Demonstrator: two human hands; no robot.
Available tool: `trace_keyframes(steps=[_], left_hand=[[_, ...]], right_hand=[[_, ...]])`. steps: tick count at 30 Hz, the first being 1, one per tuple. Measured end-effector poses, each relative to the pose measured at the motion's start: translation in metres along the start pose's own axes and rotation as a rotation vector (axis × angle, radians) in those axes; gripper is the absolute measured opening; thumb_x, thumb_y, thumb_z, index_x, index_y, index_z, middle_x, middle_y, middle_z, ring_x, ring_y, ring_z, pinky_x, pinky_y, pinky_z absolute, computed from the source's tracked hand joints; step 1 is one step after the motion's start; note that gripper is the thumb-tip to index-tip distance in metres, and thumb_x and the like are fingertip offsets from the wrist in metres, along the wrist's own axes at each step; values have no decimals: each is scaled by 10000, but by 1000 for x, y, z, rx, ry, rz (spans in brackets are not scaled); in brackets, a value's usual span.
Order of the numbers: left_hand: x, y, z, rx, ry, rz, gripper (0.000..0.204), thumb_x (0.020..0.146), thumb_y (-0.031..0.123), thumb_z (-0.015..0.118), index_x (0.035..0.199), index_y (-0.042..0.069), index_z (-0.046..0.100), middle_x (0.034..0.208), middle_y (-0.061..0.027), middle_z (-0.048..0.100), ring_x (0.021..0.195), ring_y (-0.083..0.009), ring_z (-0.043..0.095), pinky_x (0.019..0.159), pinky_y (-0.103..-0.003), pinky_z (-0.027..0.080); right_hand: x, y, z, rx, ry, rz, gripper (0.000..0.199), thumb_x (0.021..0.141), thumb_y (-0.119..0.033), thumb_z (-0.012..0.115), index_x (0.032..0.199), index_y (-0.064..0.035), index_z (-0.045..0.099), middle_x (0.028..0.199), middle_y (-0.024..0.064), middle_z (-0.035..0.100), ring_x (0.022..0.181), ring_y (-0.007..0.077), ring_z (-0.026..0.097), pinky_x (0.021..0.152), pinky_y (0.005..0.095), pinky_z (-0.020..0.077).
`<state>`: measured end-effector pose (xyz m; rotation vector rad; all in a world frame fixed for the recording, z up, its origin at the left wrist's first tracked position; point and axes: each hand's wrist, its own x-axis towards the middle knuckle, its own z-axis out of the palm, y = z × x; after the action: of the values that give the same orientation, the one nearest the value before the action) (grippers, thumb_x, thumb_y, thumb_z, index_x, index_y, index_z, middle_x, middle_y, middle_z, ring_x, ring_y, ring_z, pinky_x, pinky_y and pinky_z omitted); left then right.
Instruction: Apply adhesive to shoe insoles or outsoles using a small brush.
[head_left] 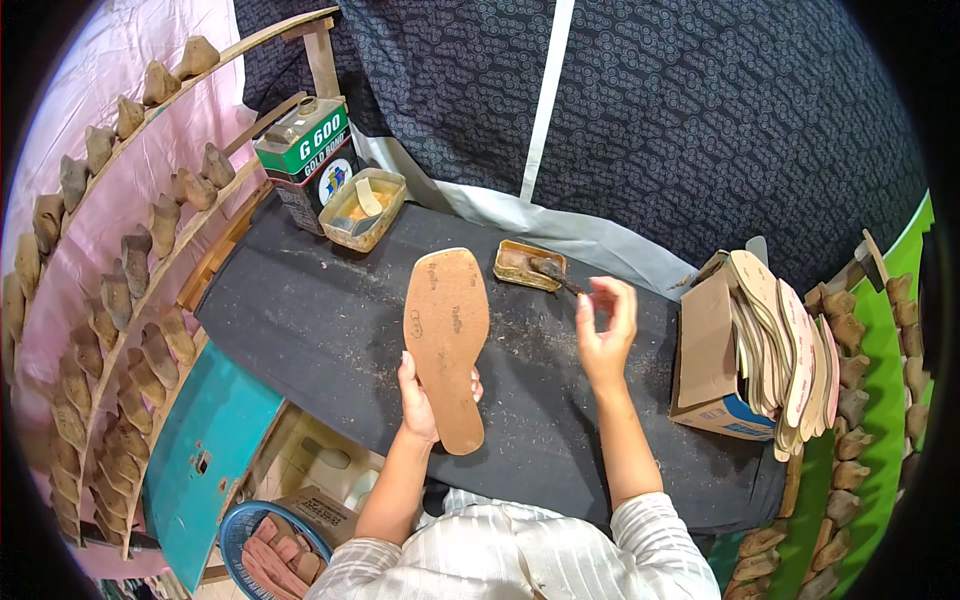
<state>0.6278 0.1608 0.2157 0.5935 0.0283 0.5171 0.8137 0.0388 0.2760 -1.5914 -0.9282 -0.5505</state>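
My left hand (418,408) grips a brown shoe insole (447,335) by its narrow heel end, thumb on the near edge and fingertips showing at the other side. The insole is held up above the dark-covered table (340,340), its wide end pointing away from me. To the right, my right hand (608,335) pinches the thin end of a dark, crusted brush (555,271). Its head rests in a small shallow tray (510,278) with brownish residue inside. The brush tip is hard to make out.
A green and black metal can (300,150) stands beside a plastic tub (378,232) with a spatula at the back left. Right, a cardboard box (702,345) holds stacked insoles (785,340). Racks of shoe lasts (135,260) flank the table. A blue basket (228,545) sits lower left.
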Motion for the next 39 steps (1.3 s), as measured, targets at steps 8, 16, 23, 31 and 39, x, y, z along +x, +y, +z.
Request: trace_keyframes(steps=[8,16,23,31,39], left_hand=[[-12,-9,12,31,-38,-91,765,860,694,225,1115,30,509,808,-113,576,692,-206,553,641,-342,460],[-35,-9,3,48,0,-123,757,877,669,213,1126,20,514,831,-119,596,723,-216,582,675,-346,481],[-75,20,8,376,97,7,638,913,529,334,1283,11,381,1033,-161,580,905,-251,605,788,-379,504],[-181,64,-19,377,313,161,467,924,265,503,1325,74,357,1246,-51,455,1156,-132,433,931,-303,387],[-363,89,-18,290,679,369,397,934,204,489,1284,63,369,1224,-62,448,1127,-159,458,906,-318,413]], right_hand=[[-22,-40,17,689,-603,670,420,881,-263,619,1210,-21,523,1030,45,620,880,84,552,732,222,441],[-35,-49,19,743,-631,728,334,866,-236,637,1100,-1,600,947,31,649,830,91,575,729,248,455],[-36,-67,35,877,-398,737,280,872,-196,623,1061,10,605,897,34,650,734,86,561,671,233,446],[-82,-144,84,1032,-458,815,281,873,-179,625,1081,7,592,936,32,644,794,89,578,698,226,447],[-203,-274,133,1216,-874,948,291,892,-186,599,1098,17,575,948,37,645,788,96,588,698,237,456]])
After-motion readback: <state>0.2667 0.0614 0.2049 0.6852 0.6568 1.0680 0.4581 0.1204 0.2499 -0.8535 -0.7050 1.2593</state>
